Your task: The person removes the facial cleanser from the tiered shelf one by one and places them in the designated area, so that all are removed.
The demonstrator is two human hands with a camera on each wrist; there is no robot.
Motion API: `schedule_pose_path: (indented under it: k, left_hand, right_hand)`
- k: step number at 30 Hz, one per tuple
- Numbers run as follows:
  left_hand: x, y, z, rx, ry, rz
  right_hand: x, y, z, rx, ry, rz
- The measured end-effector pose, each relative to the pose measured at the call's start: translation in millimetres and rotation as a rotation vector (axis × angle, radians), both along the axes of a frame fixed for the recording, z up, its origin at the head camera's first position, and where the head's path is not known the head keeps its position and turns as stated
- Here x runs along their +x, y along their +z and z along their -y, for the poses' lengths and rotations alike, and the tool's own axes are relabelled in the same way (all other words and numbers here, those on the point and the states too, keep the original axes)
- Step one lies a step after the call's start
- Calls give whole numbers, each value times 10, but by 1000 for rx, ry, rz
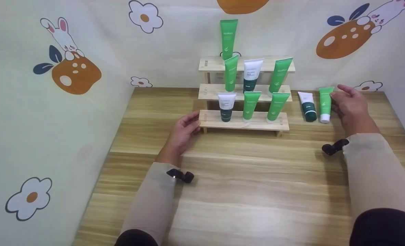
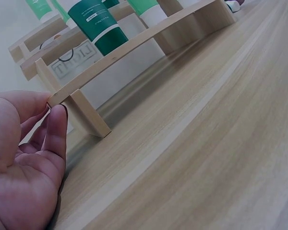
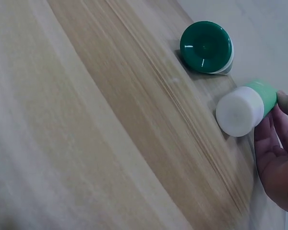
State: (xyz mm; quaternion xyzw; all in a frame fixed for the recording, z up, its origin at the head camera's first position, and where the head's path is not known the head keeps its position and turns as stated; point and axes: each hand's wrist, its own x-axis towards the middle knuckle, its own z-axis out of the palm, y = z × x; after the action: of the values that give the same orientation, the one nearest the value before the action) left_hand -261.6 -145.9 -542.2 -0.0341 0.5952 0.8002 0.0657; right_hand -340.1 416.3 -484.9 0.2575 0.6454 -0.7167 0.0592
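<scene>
A three-step wooden display rack (image 1: 257, 123) holds green squeeze tubes and white-and-dark-green squeeze tubes, standing on their caps. My left hand (image 1: 184, 131) pinches the left end of its lowest shelf; in the left wrist view, the left hand (image 2: 29, 158) has its fingertips at the shelf's corner. On the table right of the rack lie a white-and-dark-green tube (image 1: 307, 106) and a green tube with a white cap (image 1: 325, 104). My right hand (image 1: 352, 107) holds that green tube by its right side, thumb and fingers at its edge. Its white cap (image 3: 237, 112) faces the right wrist camera.
One green tube (image 1: 228, 39) stands on the top shelf. The middle shelf carries a white-and-dark-green tube (image 1: 252, 75) between two green ones; the lowest has a white-and-dark-green tube (image 1: 226, 106) and two green ones. A patterned cloth (image 1: 175, 51) backs the wood-grain table (image 1: 236, 184).
</scene>
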Motion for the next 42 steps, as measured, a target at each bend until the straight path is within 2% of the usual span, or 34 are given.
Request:
schedule_pose_path:
  k: [7, 18, 25, 31, 34, 42]
  left_hand:
    - [4, 2, -1, 6, 0, -2]
    - [4, 4, -7, 24, 1, -2]
    - [5, 3, -8, 24, 2, -6]
    - [7, 13, -17, -16, 1, -11]
    - [6, 20, -21, -25, 3, -13]
    - [-6, 4, -10, -31, 8, -8]
  right_hand:
    - [-60, -23, 0, 117, 33, 77]
    - [-126, -17, 27, 229, 65, 153]
    - [-123, 27, 82, 233, 54, 167]
    - [-71, 76, 89, 205, 35, 155]
    - [-50, 97, 62, 205, 51, 144]
    - [-16, 216, 25, 296, 110, 120]
